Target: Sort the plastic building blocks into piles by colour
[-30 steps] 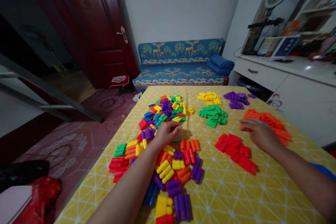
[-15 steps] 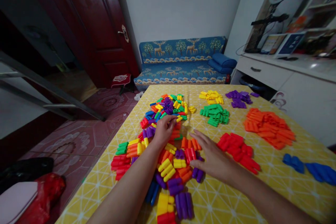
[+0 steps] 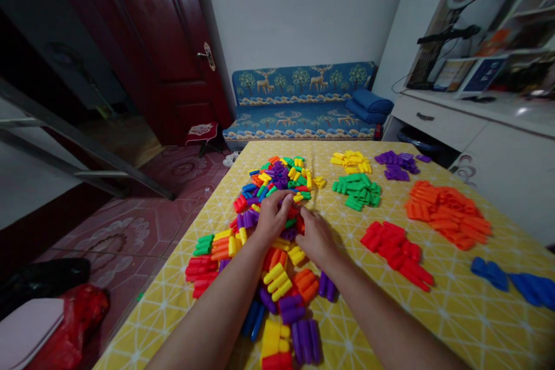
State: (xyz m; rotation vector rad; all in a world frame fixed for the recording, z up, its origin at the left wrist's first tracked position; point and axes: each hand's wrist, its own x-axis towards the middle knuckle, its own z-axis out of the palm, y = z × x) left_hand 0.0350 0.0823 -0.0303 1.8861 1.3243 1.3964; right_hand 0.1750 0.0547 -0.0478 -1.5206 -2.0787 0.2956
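Note:
A mixed heap of plastic building blocks point(image 3: 280, 173), joined-tube shapes in several colours, runs along the table's left half. My left hand point(image 3: 274, 217) is in the middle of it, with fingers curled down and the thumb close to them. Close by on the right, my right hand point(image 3: 317, 238) bends its fingers in among the blocks; what its fingertips hold, if anything, is hidden. Between the hands show bits of red, green and purple. Nearer me lie a yellow block point(image 3: 277, 281), an orange block point(image 3: 306, 284) and a purple block point(image 3: 306, 341).
Single-colour piles lie to the right: yellow point(image 3: 351, 161), green point(image 3: 358, 189), purple point(image 3: 396, 164), orange point(image 3: 448, 213), red point(image 3: 396, 251) and a few blue pieces point(image 3: 489, 273). Beyond the table point(image 3: 347, 312) stands a blue sofa point(image 3: 299, 104); a white cabinet point(image 3: 459, 127) is at right.
My right hand has moved left and away from me, from spread above the blocks to curled among them near my left hand. My left hand has barely moved.

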